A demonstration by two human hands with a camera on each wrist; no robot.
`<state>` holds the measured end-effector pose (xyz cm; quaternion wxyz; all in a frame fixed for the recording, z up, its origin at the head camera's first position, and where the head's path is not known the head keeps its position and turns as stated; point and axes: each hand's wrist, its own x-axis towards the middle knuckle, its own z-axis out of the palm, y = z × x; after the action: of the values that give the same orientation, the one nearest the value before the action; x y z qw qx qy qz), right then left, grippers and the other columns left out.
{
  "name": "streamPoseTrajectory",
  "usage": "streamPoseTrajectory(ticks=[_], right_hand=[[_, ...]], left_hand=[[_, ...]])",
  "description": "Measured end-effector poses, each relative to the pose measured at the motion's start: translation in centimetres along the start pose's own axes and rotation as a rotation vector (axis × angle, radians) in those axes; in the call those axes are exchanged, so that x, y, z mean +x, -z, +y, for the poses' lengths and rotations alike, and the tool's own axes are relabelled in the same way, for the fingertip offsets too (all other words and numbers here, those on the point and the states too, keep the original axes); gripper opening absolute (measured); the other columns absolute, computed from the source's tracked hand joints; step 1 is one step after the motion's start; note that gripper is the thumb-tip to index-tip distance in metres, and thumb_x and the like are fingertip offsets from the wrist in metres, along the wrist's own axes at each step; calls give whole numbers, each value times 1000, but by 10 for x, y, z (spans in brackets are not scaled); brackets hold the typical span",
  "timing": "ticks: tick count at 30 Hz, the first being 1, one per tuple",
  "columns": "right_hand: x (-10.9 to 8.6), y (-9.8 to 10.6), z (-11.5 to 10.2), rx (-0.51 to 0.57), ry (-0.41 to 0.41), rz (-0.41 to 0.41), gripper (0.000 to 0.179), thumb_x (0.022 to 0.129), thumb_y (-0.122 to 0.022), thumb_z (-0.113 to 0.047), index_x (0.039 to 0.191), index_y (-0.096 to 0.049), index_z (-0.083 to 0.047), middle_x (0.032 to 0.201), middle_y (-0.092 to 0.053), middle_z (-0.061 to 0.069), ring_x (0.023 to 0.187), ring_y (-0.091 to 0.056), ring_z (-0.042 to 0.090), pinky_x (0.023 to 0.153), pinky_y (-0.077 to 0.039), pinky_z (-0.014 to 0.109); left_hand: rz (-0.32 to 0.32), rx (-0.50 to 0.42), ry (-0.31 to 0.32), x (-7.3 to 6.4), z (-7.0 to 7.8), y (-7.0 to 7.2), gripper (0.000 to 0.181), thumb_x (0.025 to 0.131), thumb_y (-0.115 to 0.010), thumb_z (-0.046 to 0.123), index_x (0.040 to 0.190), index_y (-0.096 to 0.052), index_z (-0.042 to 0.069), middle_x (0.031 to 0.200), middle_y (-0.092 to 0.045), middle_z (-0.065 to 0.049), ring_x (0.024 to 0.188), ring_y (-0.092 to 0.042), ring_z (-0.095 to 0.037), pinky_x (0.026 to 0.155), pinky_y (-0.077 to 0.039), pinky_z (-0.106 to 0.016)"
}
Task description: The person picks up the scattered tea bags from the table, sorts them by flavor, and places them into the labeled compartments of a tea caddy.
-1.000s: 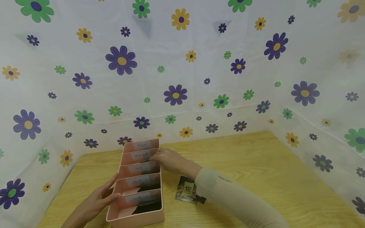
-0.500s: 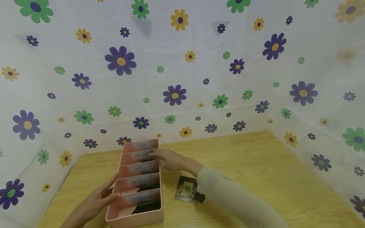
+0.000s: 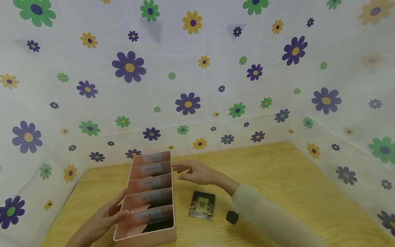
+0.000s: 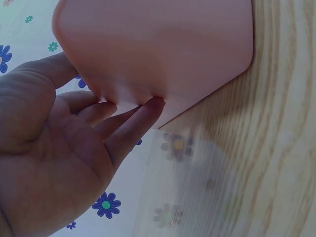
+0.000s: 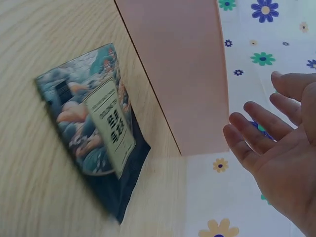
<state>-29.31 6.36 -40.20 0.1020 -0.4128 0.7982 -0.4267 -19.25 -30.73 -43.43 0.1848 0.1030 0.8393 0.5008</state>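
Observation:
A long pink box [image 3: 145, 236] with several compartments stands on the left half of the table. Pale labels [image 3: 151, 197] with dark characters are on its dividers, and dark contents show in the nearer compartments. My left hand [image 3: 106, 218] holds the box's left wall, thumb at the rim; in the left wrist view its fingertips press the outer side. Just off the box's right side, my right hand [image 3: 199, 173] hovers with fingers loosely extended and holds nothing. Between the box and the right forearm lies a flat printed packet [image 3: 202, 206] with a pale label.
A small black piece [image 3: 232, 217] shows below the right sleeve. The wood-grain table [image 3: 262, 164] extends to the right of the packet. White flower-printed cloth [image 3: 166, 92] walls the back and sides.
My right hand has drawn back to the right out of the box's second-farthest compartment, its fingers now spread. The black piece below the sleeve moved with the arm. My left hand stays put.

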Motion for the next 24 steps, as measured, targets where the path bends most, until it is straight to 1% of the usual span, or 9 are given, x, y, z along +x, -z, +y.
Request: streamPoseTrajectory(ticks=[5, 7, 11, 14, 17, 20, 22, 24], right_hand=[[-25, 9, 3, 60, -37, 4, 49, 107, -59, -18, 154, -48, -8, 147, -59, 12, 133, -58, 32, 108, -48, 42], [-33, 12, 6, 59, -51, 8, 48, 107, -59, -20, 153, -50, -10, 145, -61, 9, 132, -59, 29, 108, -48, 41], [-51, 16, 10, 67, -85, 6, 48, 106, -61, -24, 151, -53, -10, 144, -62, 7, 132, -59, 27, 109, -47, 41], [-64, 18, 13, 89, -115, -5, 46, 107, -60, -23, 150, -54, -9, 144, -62, 7, 132, -58, 28, 109, -48, 40], [-74, 17, 15, 100, -140, -19, 45, 107, -60, -25, 149, -55, -9, 143, -62, 11, 131, -59, 29, 108, -48, 39], [-83, 14, 18, 116, -150, -37, 45, 106, -61, -25, 148, -56, -7, 143, -60, 17, 132, -58, 32, 106, -49, 37], [-88, 12, 19, 129, -156, -46, 45, 106, -61, -23, 147, -56, -6, 144, -59, 20, 133, -57, 34, 105, -50, 35], [-91, 8, 21, 137, -150, -51, 45, 105, -63, -20, 146, -56, -3, 144, -58, 22, 133, -55, 38, 104, -51, 36]], left_hand=[[-5, -11, -7, 1, 0, 0, 76, 111, -52, 25, 166, -3, 4, 167, -4, -30, 147, -21, -56, 106, -49, -48], [-10, -15, -6, 1, 0, 0, 76, 111, -51, 25, 166, -3, 4, 167, -3, -30, 148, -21, -56, 106, -50, -47], [-17, -22, -8, 1, 0, 0, 77, 111, -51, 25, 166, -2, 5, 168, -2, -30, 148, -18, -55, 106, -50, -45], [-19, -21, -12, 1, -1, 0, 77, 111, -51, 25, 166, -1, 5, 168, -1, -29, 148, -18, -55, 106, -50, -45], [-14, -13, -12, 0, -1, -1, 77, 111, -52, 25, 166, -2, 5, 168, -2, -29, 148, -21, -55, 106, -50, -45], [-13, -9, -11, 0, -1, -1, 77, 111, -52, 25, 166, -2, 5, 168, -3, -29, 148, -22, -55, 106, -50, -45], [-14, -7, -12, 0, -1, -1, 77, 111, -52, 24, 166, -2, 5, 168, -3, -29, 148, -22, -55, 105, -50, -43], [-17, -8, -13, -1, -1, -1, 76, 111, -51, 24, 166, -1, 6, 168, -2, -29, 148, -22, -55, 105, -50, -43]])
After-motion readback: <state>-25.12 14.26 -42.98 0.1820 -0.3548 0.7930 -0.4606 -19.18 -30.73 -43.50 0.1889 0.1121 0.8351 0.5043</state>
